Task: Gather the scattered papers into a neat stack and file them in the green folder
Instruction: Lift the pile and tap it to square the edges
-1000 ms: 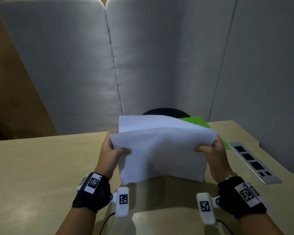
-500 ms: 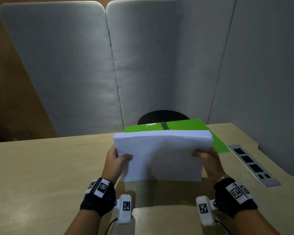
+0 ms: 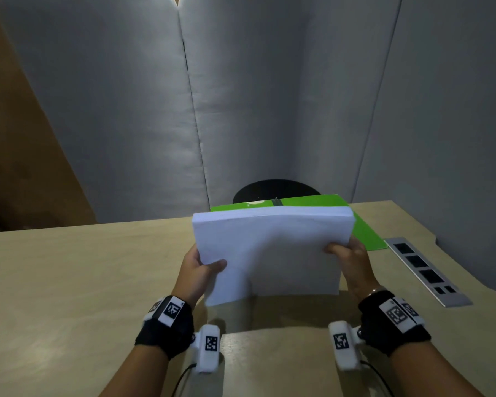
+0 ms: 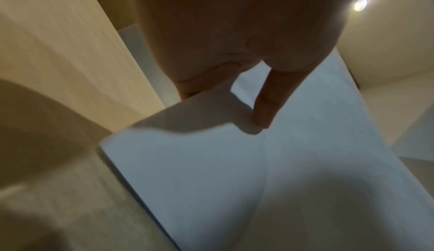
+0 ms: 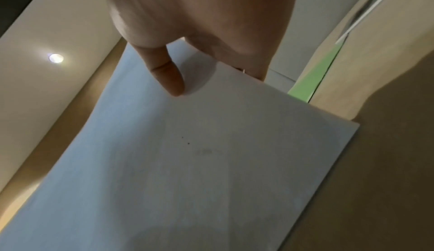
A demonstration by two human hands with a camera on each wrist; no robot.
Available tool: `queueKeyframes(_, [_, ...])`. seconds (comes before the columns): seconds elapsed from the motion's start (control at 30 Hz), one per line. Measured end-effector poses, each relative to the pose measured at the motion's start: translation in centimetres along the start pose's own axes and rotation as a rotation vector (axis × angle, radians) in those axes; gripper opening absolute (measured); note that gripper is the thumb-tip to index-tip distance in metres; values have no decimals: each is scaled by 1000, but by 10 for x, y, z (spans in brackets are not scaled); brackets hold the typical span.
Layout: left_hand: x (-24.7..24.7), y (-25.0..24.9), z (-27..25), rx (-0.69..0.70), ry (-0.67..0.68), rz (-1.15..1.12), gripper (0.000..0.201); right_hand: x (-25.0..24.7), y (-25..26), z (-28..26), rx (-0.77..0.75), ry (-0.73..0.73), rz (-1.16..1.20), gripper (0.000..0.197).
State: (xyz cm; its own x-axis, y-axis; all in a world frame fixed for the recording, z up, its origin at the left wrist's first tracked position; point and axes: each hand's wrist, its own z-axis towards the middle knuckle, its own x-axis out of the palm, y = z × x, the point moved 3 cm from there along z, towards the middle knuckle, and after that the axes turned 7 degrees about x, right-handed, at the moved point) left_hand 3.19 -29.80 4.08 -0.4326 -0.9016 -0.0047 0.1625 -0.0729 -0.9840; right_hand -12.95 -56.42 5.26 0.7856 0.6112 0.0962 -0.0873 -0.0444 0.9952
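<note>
A stack of white papers [image 3: 272, 250] stands on edge on the wooden table [image 3: 69, 282], tilted toward me, its top edges squared. My left hand [image 3: 201, 267] grips its left side, thumb on the near face. My right hand [image 3: 347, 256] grips the right side the same way. Both wrist views show a thumb pressed on the paper stack [image 4: 234, 171] [image 5: 187, 153]. Behind the stack lies the green folder [image 3: 364, 230], flat near the table's far edge, mostly hidden by the papers; a strip of the green folder [image 5: 314, 76] shows in the right wrist view.
Grey padded partitions [image 3: 269, 96] wall in the far and right sides of the table. A metal socket strip [image 3: 424, 270] is set into the table at the right. A black round chair back [image 3: 275, 190] shows beyond the far edge.
The loose, uneven sheets have been squared into an even stack. The stack has dropped lower onto the table, so more of the green folder shows behind it.
</note>
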Motion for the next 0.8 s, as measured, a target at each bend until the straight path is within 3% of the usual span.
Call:
queueKeyframes(0.1, [1,-17,2,94,4,81,43,-2,9,0,-8,-32,-47,45])
queueKeyframes(0.13, [1,-30,2,144,15,130,41,-5,19,-4,-102,-98,-122,63])
queueKeyframes(0.2, [1,-62,7,290,39,271,38,-2,50,-17,-441,-213,-396,95])
queueKeyframes(0.23, [3,-82,9,359,63,351,42,4,68,-25,-603,-211,-550,100])
queueKeyframes(0.27, [6,-102,9,422,102,447,45,13,84,-32,-687,-134,-665,94])
queueKeyframes(0.3, [9,-121,8,477,145,540,44,22,95,-32,-675,-5,-717,79])
queueKeyframes(0.37, [19,-156,5,605,194,675,35,36,108,-31,-526,248,-655,38])
queueKeyframes(0.43, [20,-179,2,754,59,726,31,40,111,-27,-430,319,-407,18])
queueKeyframes(0.47, [17,-183,1,804,-70,728,40,40,109,-26,-406,313,-283,15])
queueKeyframes(0.53, [7,-171,3,744,-304,635,82,40,102,-26,-363,267,-62,17])
queueKeyframes(0.6, [5,-146,9,488,-237,237,106,42,88,-28,-331,177,50,20])
queueKeyframes(0.63, [8,-133,11,365,-132,-12,101,43,81,-30,-329,126,54,20])
queueKeyframes(0.7, [19,-109,8,199,49,-282,68,44,68,-35,-351,72,-14,18])
queueKeyframes(0.73, [22,-101,4,173,64,-274,55,44,61,-36,-341,81,-32,17])
queueKeyframes(0.8, [22,-84,-4,165,20,-191,47,41,49,-39,-264,139,37,22])
